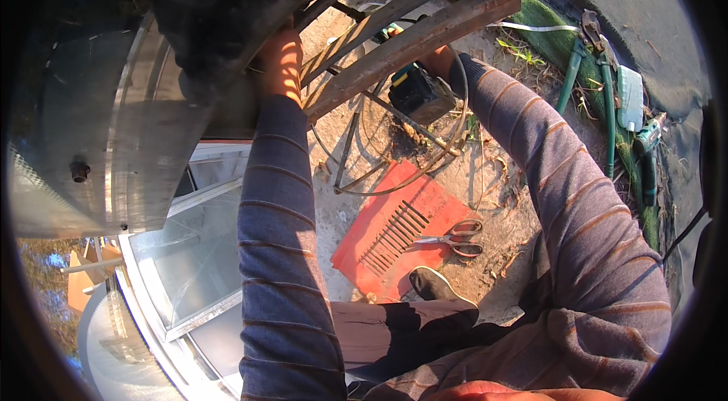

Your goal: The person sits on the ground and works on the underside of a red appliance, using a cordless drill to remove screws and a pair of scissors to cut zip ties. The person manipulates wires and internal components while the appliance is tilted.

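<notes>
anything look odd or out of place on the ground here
The red slotted panel lies askew on the ground, with scissors partly on top, close to a shoe; that seems an awkward spot, so near underfoot.

Bright sunlight casts hard shadows on the ground (fisheye rim fades black).

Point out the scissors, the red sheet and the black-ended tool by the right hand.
Scissors (447, 239): head view, near the pivot.
Red sheet (371, 220): head view, bare part beside the dark stripes.
Tool (418, 95): head view, its black end.
</notes>
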Demonstrator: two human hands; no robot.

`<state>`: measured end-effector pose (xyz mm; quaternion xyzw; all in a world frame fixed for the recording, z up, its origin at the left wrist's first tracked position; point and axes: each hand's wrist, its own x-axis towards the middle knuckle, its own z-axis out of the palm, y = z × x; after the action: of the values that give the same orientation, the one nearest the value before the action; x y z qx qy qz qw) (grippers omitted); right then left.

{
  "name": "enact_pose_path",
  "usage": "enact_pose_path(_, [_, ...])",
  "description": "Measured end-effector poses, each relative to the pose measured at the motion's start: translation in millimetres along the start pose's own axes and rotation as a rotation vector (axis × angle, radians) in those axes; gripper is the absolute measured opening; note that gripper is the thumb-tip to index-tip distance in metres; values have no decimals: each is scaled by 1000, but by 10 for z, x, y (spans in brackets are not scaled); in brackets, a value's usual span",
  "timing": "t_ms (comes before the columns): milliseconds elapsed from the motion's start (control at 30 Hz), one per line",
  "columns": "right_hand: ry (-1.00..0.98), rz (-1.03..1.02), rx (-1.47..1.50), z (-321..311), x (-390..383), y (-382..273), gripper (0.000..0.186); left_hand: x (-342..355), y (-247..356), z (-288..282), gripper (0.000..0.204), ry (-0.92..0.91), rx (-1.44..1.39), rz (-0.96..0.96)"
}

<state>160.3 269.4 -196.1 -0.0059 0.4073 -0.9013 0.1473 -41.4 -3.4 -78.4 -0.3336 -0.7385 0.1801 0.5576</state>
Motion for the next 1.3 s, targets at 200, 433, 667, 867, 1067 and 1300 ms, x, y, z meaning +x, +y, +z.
enact_pose_path(200, [14,31,60,35,21,28,27,158,71,-86,17,-229,-992,-966])
enact_pose_path(433, [7,75,125,84,71,53,24,64,24,-4,17,-162,-676,-604])
enact_pose_path(667, [33,131,188,101,17,89,21,-341,-172,477,19,81,305,238])
enact_pose_path(867, [106,211,163,170,-134,62,17,-133,-4,214,21,-181,-530,-566])
enact_pose_path(1067, [136,24,111,313,-145,61,14,215,85,-193,28,-342,-1093,-1127])
enact_pose_path(1300, [315,-149,53,388,-206,55,13,360,69,-398,34,-481,-1072,-1166])
